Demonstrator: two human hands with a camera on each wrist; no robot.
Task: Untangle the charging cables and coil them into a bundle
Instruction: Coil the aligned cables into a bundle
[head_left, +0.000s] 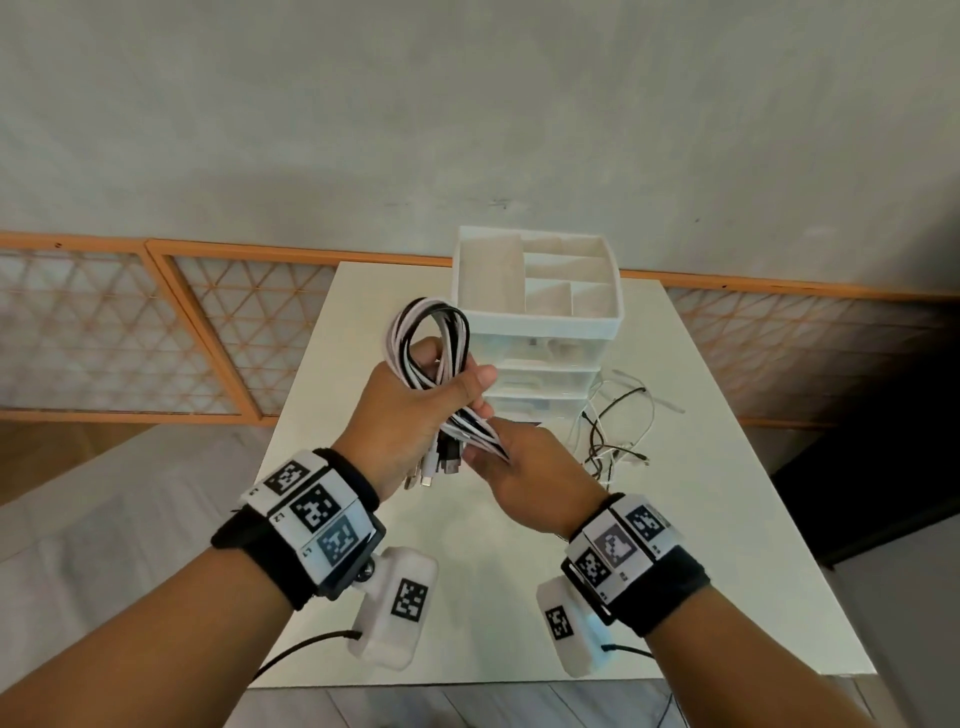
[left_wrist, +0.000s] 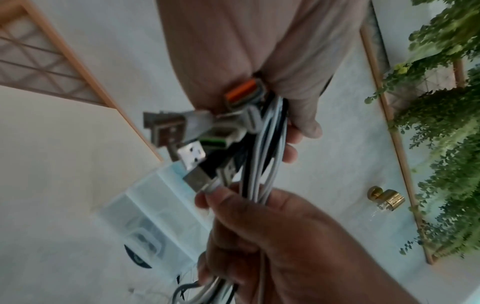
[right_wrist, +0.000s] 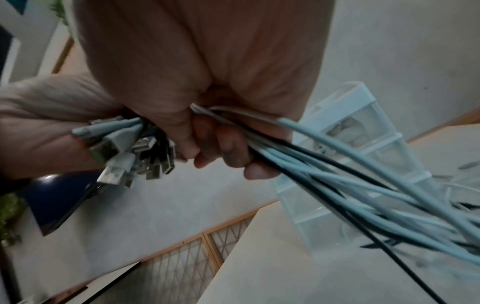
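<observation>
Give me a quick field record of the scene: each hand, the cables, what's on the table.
left hand: grips the cable bundle, looped end up
right hand: holds the same bundle lower down
plug ends: clustered together between the two hands
loose cables: thin black and white ones lie tangled on the table, right of the drawers
drawer organiser: white, at the table's far edge, top compartments open

Left hand (head_left: 410, 410): raised, fingers and thumb curled round the cable bundle (head_left: 434, 338).
Right hand (head_left: 524, 467): just below, gripping the strands.
</observation>
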